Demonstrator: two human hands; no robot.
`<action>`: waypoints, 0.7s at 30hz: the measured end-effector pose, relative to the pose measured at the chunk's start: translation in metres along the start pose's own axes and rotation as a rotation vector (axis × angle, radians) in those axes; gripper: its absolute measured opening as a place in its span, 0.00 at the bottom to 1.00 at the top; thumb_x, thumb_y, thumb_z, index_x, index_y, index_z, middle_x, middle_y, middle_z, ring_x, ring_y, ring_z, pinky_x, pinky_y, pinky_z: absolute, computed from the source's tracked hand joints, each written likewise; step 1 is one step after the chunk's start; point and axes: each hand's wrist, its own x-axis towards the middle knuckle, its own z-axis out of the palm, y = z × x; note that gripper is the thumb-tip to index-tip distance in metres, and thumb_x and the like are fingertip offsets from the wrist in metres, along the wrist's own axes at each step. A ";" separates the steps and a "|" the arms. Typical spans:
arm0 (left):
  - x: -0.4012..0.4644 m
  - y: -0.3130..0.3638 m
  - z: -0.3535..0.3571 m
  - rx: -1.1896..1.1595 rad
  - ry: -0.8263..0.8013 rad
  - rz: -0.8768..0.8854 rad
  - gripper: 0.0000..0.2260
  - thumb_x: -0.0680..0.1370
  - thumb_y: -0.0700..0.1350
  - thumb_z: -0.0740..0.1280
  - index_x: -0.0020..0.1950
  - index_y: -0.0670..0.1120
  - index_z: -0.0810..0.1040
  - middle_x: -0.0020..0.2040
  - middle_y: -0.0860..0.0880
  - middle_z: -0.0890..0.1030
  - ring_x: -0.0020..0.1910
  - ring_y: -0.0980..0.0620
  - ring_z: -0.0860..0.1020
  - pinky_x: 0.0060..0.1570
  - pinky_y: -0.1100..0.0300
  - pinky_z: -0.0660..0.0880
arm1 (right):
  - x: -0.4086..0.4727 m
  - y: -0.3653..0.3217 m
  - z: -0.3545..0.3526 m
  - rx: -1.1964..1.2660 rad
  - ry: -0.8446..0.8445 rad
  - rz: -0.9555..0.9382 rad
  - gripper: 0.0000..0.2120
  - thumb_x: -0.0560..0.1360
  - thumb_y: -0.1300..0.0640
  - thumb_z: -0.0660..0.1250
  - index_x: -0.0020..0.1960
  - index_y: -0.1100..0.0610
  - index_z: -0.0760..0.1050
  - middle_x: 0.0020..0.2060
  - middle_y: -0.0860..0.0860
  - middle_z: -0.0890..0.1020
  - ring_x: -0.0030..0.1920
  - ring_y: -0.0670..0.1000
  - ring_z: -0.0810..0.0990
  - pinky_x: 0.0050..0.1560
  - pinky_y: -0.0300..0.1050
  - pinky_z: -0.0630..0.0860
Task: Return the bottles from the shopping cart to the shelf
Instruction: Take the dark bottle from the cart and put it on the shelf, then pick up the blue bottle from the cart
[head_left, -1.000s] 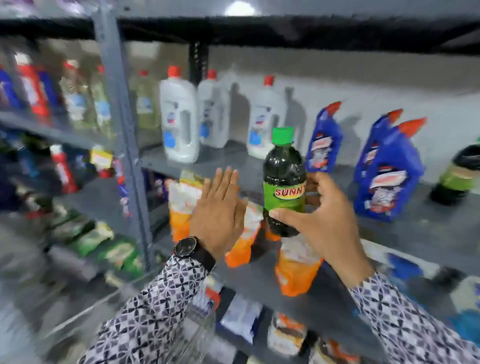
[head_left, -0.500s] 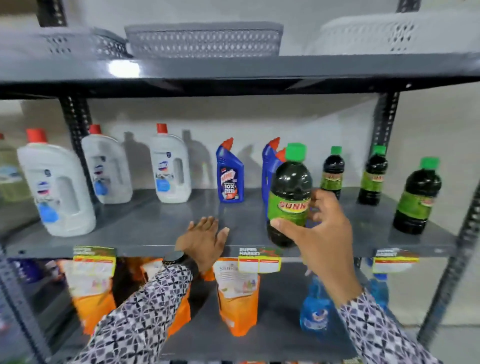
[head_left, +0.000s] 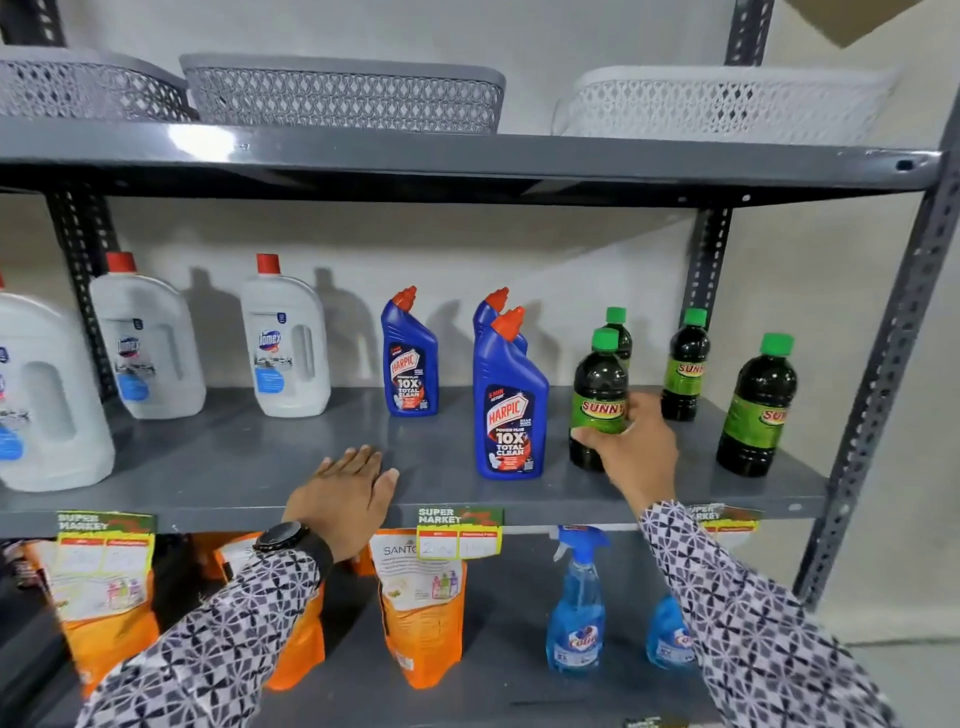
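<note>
Two hands at the shelf (head_left: 249, 462): right hand (head_left: 636, 449) grasps an upright Sunny bottle (head_left: 598, 400) standing beside the Harpic bottle (head_left: 509, 402); left hand (head_left: 345, 496) rests flat, fingers extended, holding nothing.

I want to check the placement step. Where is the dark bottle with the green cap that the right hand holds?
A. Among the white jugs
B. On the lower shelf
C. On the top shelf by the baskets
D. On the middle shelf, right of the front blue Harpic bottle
D: the right hand grips the dark bottle on the middle shelf, just right of the front blue Harpic bottle.
</note>
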 end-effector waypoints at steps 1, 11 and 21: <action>-0.001 0.000 -0.001 -0.007 0.005 -0.002 0.30 0.85 0.60 0.42 0.84 0.47 0.58 0.85 0.49 0.58 0.85 0.51 0.56 0.83 0.53 0.51 | 0.000 0.000 0.000 0.008 -0.007 -0.005 0.36 0.63 0.49 0.85 0.65 0.54 0.73 0.57 0.52 0.87 0.56 0.55 0.86 0.58 0.52 0.82; -0.099 0.007 0.008 -0.395 0.473 -0.028 0.25 0.83 0.56 0.60 0.80 0.52 0.68 0.80 0.50 0.70 0.78 0.50 0.70 0.74 0.52 0.72 | -0.098 -0.013 0.006 -0.086 0.164 -0.575 0.27 0.75 0.58 0.75 0.71 0.58 0.72 0.64 0.57 0.77 0.65 0.57 0.77 0.68 0.40 0.71; -0.298 -0.120 0.137 -0.466 0.269 -0.622 0.22 0.79 0.45 0.68 0.74 0.50 0.76 0.71 0.48 0.79 0.62 0.44 0.82 0.59 0.55 0.77 | -0.338 -0.001 0.203 -0.284 -0.963 -1.130 0.35 0.69 0.53 0.71 0.76 0.54 0.71 0.72 0.56 0.75 0.72 0.60 0.72 0.76 0.57 0.70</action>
